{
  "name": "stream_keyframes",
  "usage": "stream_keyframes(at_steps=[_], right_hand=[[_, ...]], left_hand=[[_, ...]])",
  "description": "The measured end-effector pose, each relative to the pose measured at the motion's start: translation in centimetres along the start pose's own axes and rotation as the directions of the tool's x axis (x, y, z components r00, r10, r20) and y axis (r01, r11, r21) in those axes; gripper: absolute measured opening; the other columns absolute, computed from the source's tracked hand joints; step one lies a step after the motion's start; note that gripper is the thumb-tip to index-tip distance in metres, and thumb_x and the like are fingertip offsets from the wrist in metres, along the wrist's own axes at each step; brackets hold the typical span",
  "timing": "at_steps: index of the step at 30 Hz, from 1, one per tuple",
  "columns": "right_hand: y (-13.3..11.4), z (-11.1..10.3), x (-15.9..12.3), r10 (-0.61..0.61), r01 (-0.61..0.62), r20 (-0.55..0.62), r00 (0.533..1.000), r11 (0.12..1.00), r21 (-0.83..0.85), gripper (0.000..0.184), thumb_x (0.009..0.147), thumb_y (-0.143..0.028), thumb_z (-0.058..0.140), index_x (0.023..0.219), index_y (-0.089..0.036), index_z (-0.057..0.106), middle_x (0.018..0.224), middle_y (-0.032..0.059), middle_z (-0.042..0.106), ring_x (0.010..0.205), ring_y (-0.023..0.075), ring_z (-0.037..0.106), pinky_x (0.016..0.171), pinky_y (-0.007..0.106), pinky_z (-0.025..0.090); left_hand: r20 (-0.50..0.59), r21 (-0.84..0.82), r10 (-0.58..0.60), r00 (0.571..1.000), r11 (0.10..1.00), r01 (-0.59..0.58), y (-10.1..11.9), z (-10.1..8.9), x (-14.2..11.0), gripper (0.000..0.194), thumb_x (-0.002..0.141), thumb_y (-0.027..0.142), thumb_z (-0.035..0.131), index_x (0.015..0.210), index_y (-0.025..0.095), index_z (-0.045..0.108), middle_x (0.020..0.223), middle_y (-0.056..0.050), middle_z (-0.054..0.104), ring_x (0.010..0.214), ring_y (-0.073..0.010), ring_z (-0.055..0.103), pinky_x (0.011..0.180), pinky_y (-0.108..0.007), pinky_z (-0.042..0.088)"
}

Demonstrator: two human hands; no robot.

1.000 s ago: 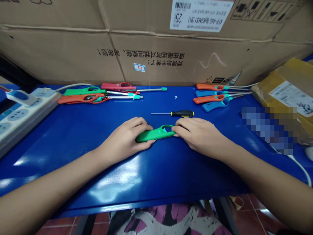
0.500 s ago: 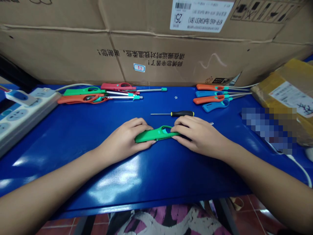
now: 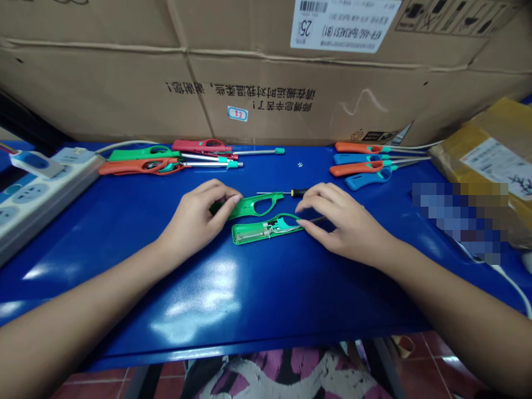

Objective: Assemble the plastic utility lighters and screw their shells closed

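A green stick lighter is split into two halves. My left hand pinches the loose green casing half, its hollow inner side facing me. Below it, the other half, an opened green lighter, lies on the table with its inner parts and turquoise trigger showing. My right hand closes its thumb and fingertips round the front end of that opened lighter. Its metal rod is mostly hidden beneath the hand. Just behind the right fingers lies a screwdriver with a black and yellow handle, partly covered.
Several lighters, including a red lighter, lie at the back left near a white power strip. Orange and blue lighters lie at the back right. Beyond them are a wrapped parcel and a blurred-out phone. A large cardboard box stands behind.
The green lighter has come apart. My left hand has lifted one casing half away, up and to the left, exposing the inner parts, while my right hand stays at the front end.
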State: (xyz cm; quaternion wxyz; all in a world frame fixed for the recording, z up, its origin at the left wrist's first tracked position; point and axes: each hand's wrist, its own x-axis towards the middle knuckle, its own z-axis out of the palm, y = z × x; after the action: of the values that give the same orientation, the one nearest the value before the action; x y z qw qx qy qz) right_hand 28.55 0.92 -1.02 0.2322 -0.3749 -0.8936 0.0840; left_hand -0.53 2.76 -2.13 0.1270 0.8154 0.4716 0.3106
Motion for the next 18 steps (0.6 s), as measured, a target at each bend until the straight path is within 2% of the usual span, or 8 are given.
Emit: stream_keyframes(at_steps=[2,4,7,9,12,18], right_hand=[[0.0,0.1,0.0,-0.029,0.029,0.037,0.999,0.999,-0.015,0.007,0.097,-0.022,0.059,0.102,-0.019,0.063,0.104,0.0083,0.063,0.101,0.0235,0.058,0.089,0.039,0.048],[0.1,0.1,0.0,-0.039,0.040,0.063,0.997,0.999,-0.011,0.006,0.097,-0.022,0.059,0.098,-0.019,0.064,0.101,0.0069,0.065,0.100,0.0226,0.059,0.088,0.039,0.046],[0.2,0.3,0.0,-0.044,0.043,0.085,0.995,0.999,0.011,0.008,0.098,-0.021,0.059,0.092,-0.019,0.064,0.096,0.0047,0.068,0.096,0.0209,0.060,0.089,0.039,0.045],[0.3,0.4,0.0,-0.038,0.036,0.086,0.996,0.999,0.025,0.009,0.097,-0.021,0.060,0.090,-0.019,0.065,0.094,0.0041,0.069,0.094,0.0202,0.061,0.088,0.038,0.044],[0.2,0.5,0.0,-0.038,0.035,0.074,0.997,0.999,0.039,0.008,0.097,-0.020,0.060,0.091,-0.018,0.066,0.094,0.0040,0.070,0.093,0.0198,0.063,0.087,0.038,0.044],[0.2,0.5,-0.1,-0.062,0.058,0.062,0.996,0.996,0.060,0.006,0.095,-0.022,0.064,0.090,-0.019,0.067,0.094,0.0033,0.072,0.093,0.0196,0.065,0.089,0.038,0.044]], left_hand=[[-0.038,0.086,0.082,0.996,0.993,-0.079,0.2,0.0,-0.1,0.023,0.100,0.029,0.055,0.105,0.015,0.073,0.103,-0.008,0.068,0.099,-0.0214,0.063,0.089,-0.035,0.049],[-0.025,0.148,0.226,0.974,0.964,-0.220,0.8,0.0,-0.3,0.022,0.099,0.027,0.058,0.111,0.017,0.073,0.110,-0.009,0.067,0.106,-0.0236,0.060,0.096,-0.040,0.047],[0.139,0.136,0.429,0.892,0.884,-0.447,2.1,0.4,-0.8,0.023,0.099,0.025,0.059,0.119,0.021,0.071,0.119,-0.009,0.067,0.109,-0.0242,0.061,0.094,-0.040,0.048],[0.225,0.141,0.488,0.843,0.840,-0.524,2.7,0.7,-1.2,0.028,0.100,0.026,0.057,0.125,0.023,0.068,0.123,-0.009,0.067,0.111,-0.0252,0.061,0.093,-0.041,0.049],[0.267,0.164,0.515,0.815,0.809,-0.565,2.8,1.2,-1.6,0.032,0.102,0.025,0.053,0.131,0.022,0.065,0.125,-0.010,0.067,0.110,-0.0262,0.062,0.090,-0.041,0.051],[0.284,0.159,0.534,0.796,0.793,-0.589,2.4,1.5,-1.7,0.035,0.102,0.018,0.049,0.135,0.019,0.063,0.127,-0.012,0.067,0.105,-0.0267,0.064,0.086,-0.042,0.055]])
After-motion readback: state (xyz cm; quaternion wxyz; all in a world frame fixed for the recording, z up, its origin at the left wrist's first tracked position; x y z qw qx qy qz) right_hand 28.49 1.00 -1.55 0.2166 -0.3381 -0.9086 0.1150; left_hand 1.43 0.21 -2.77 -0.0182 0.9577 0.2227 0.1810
